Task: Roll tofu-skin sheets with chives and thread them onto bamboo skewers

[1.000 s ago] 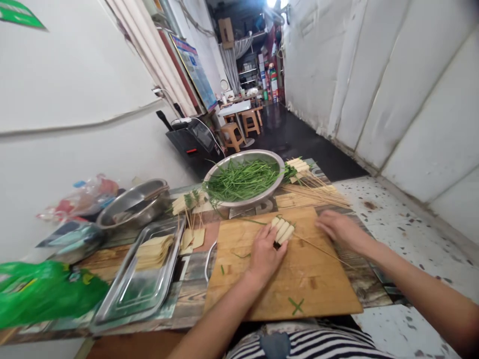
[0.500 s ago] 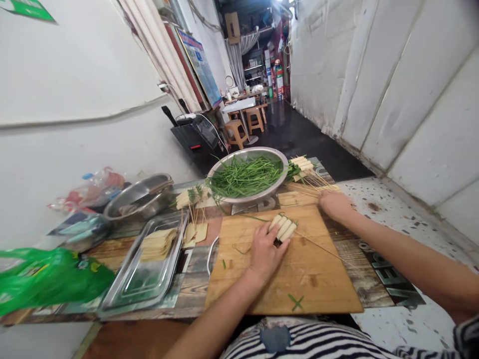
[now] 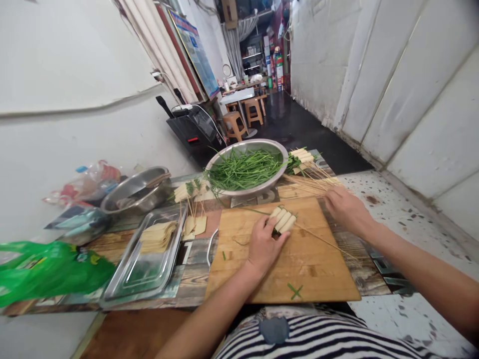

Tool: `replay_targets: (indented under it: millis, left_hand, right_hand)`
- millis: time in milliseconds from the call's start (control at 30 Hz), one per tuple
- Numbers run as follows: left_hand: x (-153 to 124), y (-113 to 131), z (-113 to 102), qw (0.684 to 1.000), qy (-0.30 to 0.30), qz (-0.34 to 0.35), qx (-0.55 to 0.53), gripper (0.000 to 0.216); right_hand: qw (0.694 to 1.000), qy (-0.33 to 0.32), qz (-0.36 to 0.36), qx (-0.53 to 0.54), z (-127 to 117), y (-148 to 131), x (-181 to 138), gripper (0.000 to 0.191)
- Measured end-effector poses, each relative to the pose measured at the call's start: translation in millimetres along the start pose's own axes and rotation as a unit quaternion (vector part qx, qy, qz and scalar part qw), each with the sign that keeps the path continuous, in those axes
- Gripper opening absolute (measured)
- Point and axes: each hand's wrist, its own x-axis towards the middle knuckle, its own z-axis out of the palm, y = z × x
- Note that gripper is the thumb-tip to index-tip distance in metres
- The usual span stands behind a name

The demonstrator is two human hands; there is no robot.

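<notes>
Left hand [image 3: 265, 243] holds the skewered rolls [image 3: 284, 220] on a cutting board [image 3: 299, 264].
Half-curled, it presses their near side; the right hand [image 3: 342, 207], bunched beside bamboo skewers [image 3: 309, 185], hides any grip.

Head-worn view, looking forward and down over a worktop [image 3: 192, 276].
The camera sits above the wearer's striped shirt [image 3: 337, 339], which crosses the bottom edge at closest range. Below and ahead lie the wooden cutting board [image 3: 318, 271], left hand [image 3: 264, 244] and right hand [image 3: 346, 212], all near, with a stainless-steel bowl [image 3: 262, 190] just beyond. Higher up, the view runs along a dark floor [image 3: 299, 117] to a distant table [image 3: 240, 95], taking in white walls [image 3: 377, 89] on either side.
</notes>
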Motion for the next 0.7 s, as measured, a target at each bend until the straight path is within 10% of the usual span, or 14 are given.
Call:
replay_targets:
  millis: [300,700]
  left_hand:
    - [-3,-3,1,0.999,-0.004,0.004,0.034,0.046]
    - [-5,-8,3,0.998,0.025,0.044,0.041,0.051]
  right_hand:
    - [0.992,-0.013,-0.018,0.124,-22,-48,-162,0.044]
    - [0.997,0.028,-0.042,0.057,-6,-68,-162,0.042]
